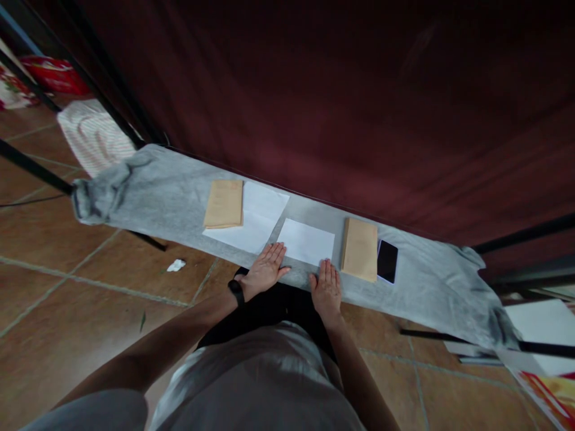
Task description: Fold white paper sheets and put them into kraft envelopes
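Note:
A white sheet of paper [306, 240] lies flat on the grey cloth in front of me. My left hand [266, 266] rests palm down with its fingers out, touching the sheet's lower left corner. At the lower right corner, my right hand [327, 290] lies flat, fingertips on the paper's edge. Neither hand grips anything. Left of the sheet is a larger white paper [258, 218], partly covered by a stack of brown envelopes [224, 203]. To the right sits another stack of brown envelopes [360, 249].
A smartphone [387, 261] with a dark screen lies beside the right envelope stack. The grey cloth [431, 281] covers a narrow bench-like surface against a dark red panel [314, 120]. Black metal bars [36, 166] stand at both ends. A crumpled white tissue [176, 265] is on the tiled floor.

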Available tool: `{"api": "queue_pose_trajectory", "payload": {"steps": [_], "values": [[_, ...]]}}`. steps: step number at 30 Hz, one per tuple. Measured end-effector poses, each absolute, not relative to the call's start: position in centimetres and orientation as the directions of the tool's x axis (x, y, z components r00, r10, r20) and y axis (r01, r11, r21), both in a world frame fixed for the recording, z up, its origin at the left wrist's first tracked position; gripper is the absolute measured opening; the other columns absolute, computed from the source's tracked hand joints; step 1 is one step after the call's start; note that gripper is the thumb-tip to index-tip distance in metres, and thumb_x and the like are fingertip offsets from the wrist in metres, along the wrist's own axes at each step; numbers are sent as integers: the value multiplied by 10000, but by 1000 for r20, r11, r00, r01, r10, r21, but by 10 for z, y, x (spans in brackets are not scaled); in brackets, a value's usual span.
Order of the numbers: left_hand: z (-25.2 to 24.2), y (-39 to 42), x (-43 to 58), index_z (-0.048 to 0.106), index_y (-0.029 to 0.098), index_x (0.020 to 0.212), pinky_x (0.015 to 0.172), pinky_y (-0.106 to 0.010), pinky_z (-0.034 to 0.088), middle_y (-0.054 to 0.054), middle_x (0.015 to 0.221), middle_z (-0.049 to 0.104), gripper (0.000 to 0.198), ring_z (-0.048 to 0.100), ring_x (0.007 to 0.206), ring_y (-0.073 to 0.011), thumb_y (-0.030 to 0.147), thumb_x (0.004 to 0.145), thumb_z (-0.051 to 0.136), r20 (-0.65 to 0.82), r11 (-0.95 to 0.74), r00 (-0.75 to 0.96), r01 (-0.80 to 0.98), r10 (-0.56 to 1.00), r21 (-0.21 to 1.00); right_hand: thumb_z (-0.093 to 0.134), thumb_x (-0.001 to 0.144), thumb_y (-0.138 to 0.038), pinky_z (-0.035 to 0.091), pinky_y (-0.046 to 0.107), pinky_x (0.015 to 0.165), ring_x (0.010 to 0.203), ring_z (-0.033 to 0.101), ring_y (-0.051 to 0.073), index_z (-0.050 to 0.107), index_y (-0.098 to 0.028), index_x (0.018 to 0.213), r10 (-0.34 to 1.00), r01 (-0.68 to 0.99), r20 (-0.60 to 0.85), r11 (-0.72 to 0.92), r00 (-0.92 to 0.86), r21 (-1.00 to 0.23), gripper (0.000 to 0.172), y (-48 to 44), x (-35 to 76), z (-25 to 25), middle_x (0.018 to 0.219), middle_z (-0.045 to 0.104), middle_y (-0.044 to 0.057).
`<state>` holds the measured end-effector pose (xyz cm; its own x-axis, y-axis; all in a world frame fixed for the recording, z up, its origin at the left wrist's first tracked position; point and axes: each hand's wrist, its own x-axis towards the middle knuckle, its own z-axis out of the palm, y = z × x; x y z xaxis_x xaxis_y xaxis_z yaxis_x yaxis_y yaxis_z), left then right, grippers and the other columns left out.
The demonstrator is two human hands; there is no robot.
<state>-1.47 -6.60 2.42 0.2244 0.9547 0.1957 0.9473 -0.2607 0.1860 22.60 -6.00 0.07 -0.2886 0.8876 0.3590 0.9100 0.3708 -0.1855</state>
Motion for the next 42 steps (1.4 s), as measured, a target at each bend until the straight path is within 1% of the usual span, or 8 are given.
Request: {"api": "queue_pose_trajectory", "payload": {"steps": [6, 11, 17, 19, 23, 30, 39, 42], "values": [[27, -62, 7, 378, 214, 1561, 1284, -449, 175, -82, 1646, 345, 587, 238, 1552, -231, 445, 1025, 437, 204, -383, 344, 901, 917, 204, 282, 1083, -410, 349, 551, 1177, 1464, 396, 331, 333, -39, 1569, 884, 903, 370, 378, -286, -205, 613, -60, 226, 0, 1565, 429, 245], [26, -61, 15, 364, 144, 1559, 1274, -444, 190, -135, 1637, 349, 629, 249, 1547, -245, 464, 1023, 444, 167, -396, 368, 897, 915, 197, 252, 1088, -371, 336, 545, 1178, 1456, 409, 331, 445, -23, 1504, 897, 899, 351, 366, -271, -241, 576, -51, 222, 6, 1526, 487, 239], [28, -61, 14, 331, 149, 1575, 1278, -452, 181, -132, 1651, 316, 653, 209, 1558, -246, 469, 1018, 445, 133, -398, 377, 895, 917, 202, 216, 1086, -348, 287, 480, 1220, 1515, 322, 251, 375, -74, 1558, 894, 846, 225, 441, -387, -298, 568, -29, 196, 14, 1602, 400, 176], [30, -61, 14, 338, 141, 1571, 1278, -453, 184, -135, 1648, 320, 642, 212, 1557, -243, 460, 1022, 432, 129, -397, 377, 896, 917, 202, 217, 1084, -332, 269, 481, 1227, 1517, 318, 244, 380, -82, 1557, 883, 836, 209, 465, -419, -291, 559, -26, 190, 11, 1607, 393, 172], [33, -62, 13, 380, 120, 1548, 1278, -438, 193, -135, 1638, 343, 580, 241, 1549, -233, 410, 1045, 365, 140, -403, 382, 894, 914, 194, 278, 1085, -366, 264, 495, 1222, 1512, 322, 270, 389, -92, 1554, 860, 835, 258, 498, -441, -233, 555, -29, 194, 4, 1621, 362, 182], [29, -62, 10, 374, 114, 1552, 1272, -421, 237, -143, 1620, 382, 584, 281, 1536, -230, 391, 1038, 362, 214, -361, 316, 905, 924, 225, 341, 1081, -384, 290, 472, 1215, 1494, 355, 277, 343, -75, 1572, 893, 894, 275, 412, -357, -175, 580, -36, 213, 5, 1620, 356, 197], [21, -49, 6, 393, 65, 1541, 1255, -464, 277, -175, 1615, 373, 624, 296, 1529, -275, 421, 1039, 290, 195, -232, 187, 944, 963, 236, 363, 1075, -383, 285, 484, 1222, 1506, 335, 280, 312, -68, 1583, 917, 911, 253, 362, -309, -197, 600, -39, 220, 6, 1623, 351, 190], [25, -40, 17, 396, 64, 1540, 1255, -474, 273, -168, 1620, 361, 623, 272, 1538, -276, 415, 1042, 269, 146, -188, 158, 956, 977, 223, 361, 1075, -391, 290, 497, 1217, 1497, 351, 288, 307, -76, 1586, 909, 905, 281, 371, -309, -206, 603, -39, 219, 4, 1621, 356, 192]]}}
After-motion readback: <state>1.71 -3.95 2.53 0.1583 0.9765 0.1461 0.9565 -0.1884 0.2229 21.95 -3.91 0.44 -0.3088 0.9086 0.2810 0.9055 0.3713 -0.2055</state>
